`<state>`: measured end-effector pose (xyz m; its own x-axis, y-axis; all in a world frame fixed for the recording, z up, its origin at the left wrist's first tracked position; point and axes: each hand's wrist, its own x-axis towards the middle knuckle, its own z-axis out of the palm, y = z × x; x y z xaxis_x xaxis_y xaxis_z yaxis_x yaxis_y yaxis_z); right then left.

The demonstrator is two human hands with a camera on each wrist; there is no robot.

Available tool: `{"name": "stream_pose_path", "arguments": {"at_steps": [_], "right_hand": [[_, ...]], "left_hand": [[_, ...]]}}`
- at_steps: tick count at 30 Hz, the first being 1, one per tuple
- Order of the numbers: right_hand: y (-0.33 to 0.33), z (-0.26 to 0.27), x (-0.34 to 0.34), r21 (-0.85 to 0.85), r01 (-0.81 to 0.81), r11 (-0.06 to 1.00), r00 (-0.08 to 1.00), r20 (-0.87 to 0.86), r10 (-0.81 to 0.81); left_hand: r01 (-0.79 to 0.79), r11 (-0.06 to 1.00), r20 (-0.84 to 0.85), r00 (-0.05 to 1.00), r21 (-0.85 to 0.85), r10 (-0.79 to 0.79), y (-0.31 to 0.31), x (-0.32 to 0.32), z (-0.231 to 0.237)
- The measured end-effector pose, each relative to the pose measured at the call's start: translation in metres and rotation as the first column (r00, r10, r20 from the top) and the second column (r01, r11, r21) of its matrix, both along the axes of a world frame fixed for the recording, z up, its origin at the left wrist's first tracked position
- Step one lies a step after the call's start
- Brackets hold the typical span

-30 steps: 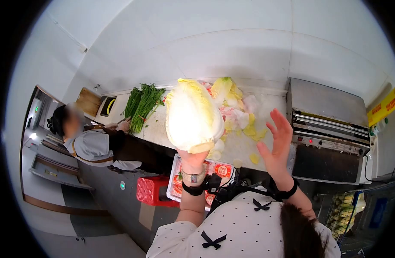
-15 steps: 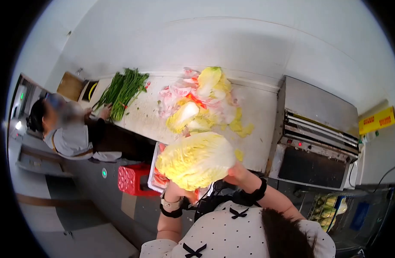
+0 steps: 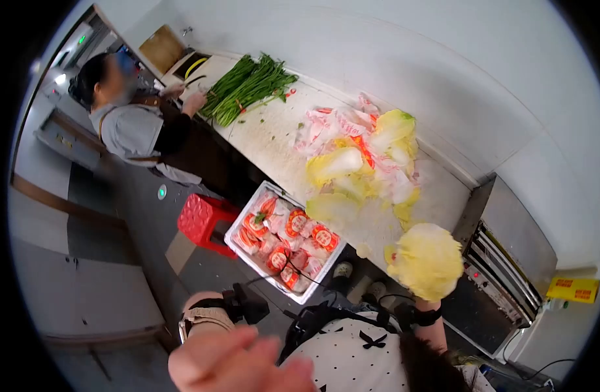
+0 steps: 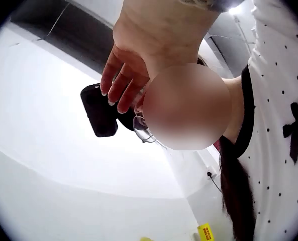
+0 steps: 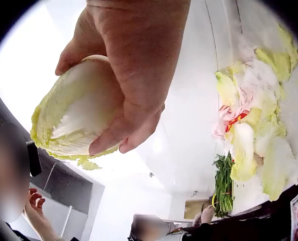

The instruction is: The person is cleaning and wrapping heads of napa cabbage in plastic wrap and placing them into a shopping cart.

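Observation:
My right hand (image 5: 134, 75) grips a napa cabbage (image 5: 78, 110) by its white base, thumb on one side and fingers on the other. In the head view the cabbage (image 3: 427, 261) hangs over the front edge of the worktable, its pale yellow leaves towards the camera and most of the right hand hidden behind it. The left hand (image 3: 241, 359) is raised close to the head camera, blurred. In the left wrist view that left hand (image 4: 134, 65) holds nothing, fingers loosely bent beside the face and glasses.
Loose cabbage leaves (image 3: 339, 163) and crumpled plastic wrappers (image 3: 332, 127) lie on the worktable (image 3: 280, 150). Green stalks (image 3: 247, 91) are piled farther left, where another person (image 3: 130, 127) stands. A white box of wrapped packs (image 3: 231, 238), a red stool (image 3: 198, 212) and a wrapping machine (image 3: 489, 281) surround me.
The cabbage went from upright in the left hand, to both hands, to the right hand alone, out at the right. The left hand let go and rose towards the head. The camera view has turned.

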<state>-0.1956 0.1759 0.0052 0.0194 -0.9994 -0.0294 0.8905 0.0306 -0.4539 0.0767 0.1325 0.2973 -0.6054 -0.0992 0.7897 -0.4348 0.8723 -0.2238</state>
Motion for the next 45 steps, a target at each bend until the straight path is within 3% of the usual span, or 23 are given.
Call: {"name": "stream_pose_path", "arguments": {"at_steps": [3, 5, 8, 10, 12, 14, 16, 17, 18, 19, 21, 23, 28, 33, 34, 35, 37, 38, 41, 42, 43, 44, 45], "right_hand": [[0.005, 0.004, -0.008, -0.015, 0.05, 0.999, 0.998, -0.03, -0.05], [0.005, 0.007, -0.012, -0.026, 0.071, 0.997, 0.996, -0.055, -0.072], [-0.002, 0.01, -0.017, -0.059, 0.099, 0.993, 0.991, -0.081, -0.104], [-0.005, 0.013, -0.017, -0.08, 0.104, 0.991, 0.989, -0.096, -0.111], [-0.007, 0.015, -0.013, -0.091, 0.099, 0.991, 0.988, -0.112, -0.109], [-0.008, 0.017, -0.003, -0.094, 0.072, 0.993, 0.985, -0.147, -0.085], [-0.015, 0.022, 0.013, -0.096, 0.013, 0.995, 0.978, -0.207, -0.033], [-0.019, 0.025, 0.022, -0.099, -0.022, 0.995, 0.969, -0.248, -0.003], [-0.027, 0.03, 0.032, -0.105, -0.065, 0.992, 0.95, -0.31, 0.03], [-0.034, 0.036, 0.041, -0.114, -0.112, 0.987, 0.921, -0.384, 0.06], [-0.049, 0.053, 0.059, -0.131, -0.221, 0.966, 0.784, -0.613, 0.096], [-0.062, 0.064, 0.072, -0.114, -0.337, 0.935, 0.534, -0.841, 0.09], [-0.089, 0.08, 0.096, 0.069, -0.571, 0.818, 0.232, -0.942, 0.241], [-0.094, 0.029, 0.099, 0.039, -0.517, 0.855, 0.561, -0.74, 0.372], [-0.095, 0.004, 0.097, 0.15, -0.556, 0.817, 0.408, -0.807, 0.426], [-0.095, -0.017, 0.097, 0.265, -0.578, 0.772, 0.242, -0.847, 0.473], [-0.093, -0.041, 0.117, 0.456, -0.594, 0.663, 0.327, -0.616, 0.716], [-0.094, -0.052, 0.13, 0.531, -0.611, 0.587, 0.363, -0.47, 0.804], [-0.122, -0.095, 0.159, 0.575, -0.356, 0.736, 0.83, -0.166, 0.532], [-0.136, -0.102, 0.164, 0.664, -0.071, 0.745, 0.925, -0.236, 0.299], [-0.149, -0.11, 0.165, 0.715, 0.214, 0.665, 0.941, -0.334, 0.057], [-0.158, -0.121, 0.163, 0.69, 0.365, 0.625, 0.886, -0.463, -0.006], [-0.165, -0.134, 0.161, 0.644, 0.508, 0.571, 0.81, -0.583, -0.062]], "left_hand": [[-0.014, 0.989, 0.133, 0.991, 0.147, -0.006, 0.017, 0.011, 0.021], [0.182, 0.976, 0.208, 0.957, 0.119, -0.204, 0.004, 0.036, 0.024], [0.046, 0.979, 0.016, 0.999, 0.199, -0.05, 0.015, 0.031, -0.002], [0.004, 0.899, -0.028, 1.0, 0.438, 0.01, 0.002, 0.028, -0.024], [0.101, 0.682, -0.103, 0.994, 0.725, -0.037, -0.042, 0.026, -0.059], [0.039, 0.49, -0.046, 0.999, 0.871, 0.003, -0.075, 0.033, -0.118], [0.3, -0.109, -0.301, 0.954, 0.948, 0.003, -0.09, 0.043, -0.187], [0.411, -0.428, -0.436, 0.899, 0.805, 0.042, -0.094, 0.043, -0.204], [0.397, -0.603, -0.465, 0.884, 0.692, 0.049, -0.094, 0.041, -0.205], [0.366, -0.75, -0.493, 0.868, 0.551, 0.062, -0.093, 0.037, -0.205], [0.426, -0.868, -0.576, 0.788, 0.255, 0.217, -0.089, 0.029, -0.224], [0.356, -0.913, -0.303, 0.908, 0.197, 0.289, -0.087, 0.04, -0.224], [0.567, -0.811, -0.457, 0.765, 0.145, 0.453, -0.067, 0.096, -0.246], [0.752, -0.636, -0.581, 0.599, 0.172, 0.551, -0.055, 0.128, -0.274], [0.82, -0.563, -0.399, 0.553, 0.105, 0.732, -0.046, 0.139, -0.283], [0.895, -0.444, -0.492, 0.405, 0.041, 0.771, -0.042, 0.129, -0.264], [0.951, -0.305, -0.557, 0.225, -0.053, 0.799, -0.031, 0.151, -0.292], [0.966, -0.258, -0.558, 0.215, 0.002, 0.802, -0.03, 0.162, -0.301], [0.974, -0.124, -0.489, 0.202, 0.187, 0.848, -0.033, 0.169, -0.3], [0.982, -0.125, -0.552, 0.183, 0.141, 0.814, -0.037, 0.163, -0.303], [0.987, -0.13, -0.613, 0.16, 0.093, 0.774, -0.046, 0.153, -0.3], [0.986, -0.143, -0.619, 0.061, -0.084, 0.783, -0.051, 0.142, -0.293], [0.976, -0.206, -0.662, 0.105, -0.076, 0.742, -0.056, 0.14, -0.297]]}}
